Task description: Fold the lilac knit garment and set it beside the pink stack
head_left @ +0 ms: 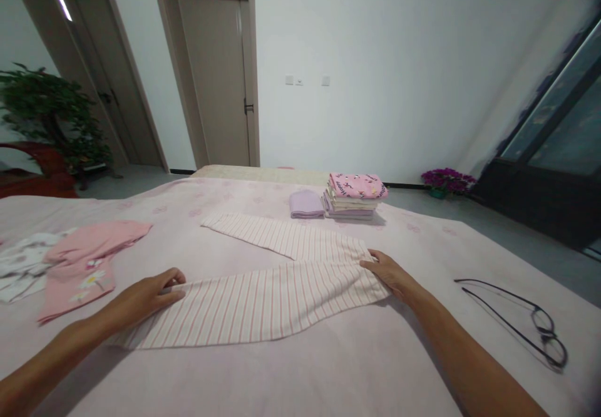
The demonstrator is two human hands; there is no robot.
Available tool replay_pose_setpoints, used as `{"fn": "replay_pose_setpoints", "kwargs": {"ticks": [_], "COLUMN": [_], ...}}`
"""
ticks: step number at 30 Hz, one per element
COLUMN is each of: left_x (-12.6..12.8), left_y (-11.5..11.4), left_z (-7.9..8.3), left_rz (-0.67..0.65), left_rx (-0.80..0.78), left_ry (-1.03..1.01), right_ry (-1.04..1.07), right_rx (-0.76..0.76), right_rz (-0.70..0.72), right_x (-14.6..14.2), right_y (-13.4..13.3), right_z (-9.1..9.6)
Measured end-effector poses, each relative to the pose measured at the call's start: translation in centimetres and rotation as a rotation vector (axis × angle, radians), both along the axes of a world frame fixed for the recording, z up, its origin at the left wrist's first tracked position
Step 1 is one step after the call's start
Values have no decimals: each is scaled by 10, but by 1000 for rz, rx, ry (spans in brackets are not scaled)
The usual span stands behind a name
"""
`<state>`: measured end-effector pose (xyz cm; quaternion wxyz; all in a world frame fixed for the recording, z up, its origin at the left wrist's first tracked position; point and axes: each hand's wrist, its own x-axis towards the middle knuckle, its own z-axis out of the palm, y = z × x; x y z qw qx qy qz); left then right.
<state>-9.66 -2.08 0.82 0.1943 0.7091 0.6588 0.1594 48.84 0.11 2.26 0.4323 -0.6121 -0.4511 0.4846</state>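
Observation:
Striped pants (263,301), cream with pink lines, lie spread on the pale pink bed cover (300,379). One leg points toward the far left and the other comes nearer to me. My left hand (159,288) pinches the upper edge of the near leg, close to its cuff. At the waist end, my right hand (382,270) has its thumb and fingers closed on the fabric. Part of the near cuff is hidden behind my left forearm.
Beyond the pants stand a stack of folded clothes (354,198) and a folded lilac cloth (306,204). A pink garment with daisies (89,267) and a white patterned garment (25,263) lie at left. Black-framed glasses (544,332) rest at right.

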Motion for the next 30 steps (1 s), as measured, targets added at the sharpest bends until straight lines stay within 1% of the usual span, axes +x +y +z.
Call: {"fn": "replay_pose_setpoints", "kwargs": {"ticks": [3,6,7,9,11,13,16,18,19,20,22,23,25,27,28,30], "left_x": [-6,-16,-19,-21,-22,-23,-24,-17,-9,2,34,54,93,126,138,152], "left_y": [-1,-2,-3,-6,-9,-13,-20,-24,-27,-29,-34,-36,-41,-45,-47,-49], "left_z": [12,22,23,20,14,9,10,17,20,24,28,28,24,15,10,-1], "left_rz": [-119,-100,-95,-114,-148,-160,-112,-77,-82,-108,-218,-280,-432,-597,-662,-755], "left_rx": [-139,-303,-347,-381,-354,-292,-174,-19,69,158,257,284,323,333,329,300], "left_ry": [-48,-184,-206,-177,-84,25,161,197,194,179,134,123,124,149,163,195], "right_ry": [-72,-157,-211,-368,-562,-739,-988,-1142,-1206,-1258,-1298,-1291,-1289,-1293,-1297,-1306], "right_rx": [-18,-36,-25,38,111,131,106,177,251,338,478,535,609,629,628,609], "right_rz": [2,36,45,51,40,33,14,-13,-17,7,114,197,377,499,545,597], "right_x": [11,23,27,33,38,42,38,26,17,5,-26,-43,-76,-102,-111,-119], "right_y": [-1,1,2,4,5,3,-4,-10,-13,-15,-19,-21,-23,-25,-25,-26], "right_z": [3,2,-1,-7,-12,-14,-5,6,12,16,21,20,13,2,-5,-17]}}
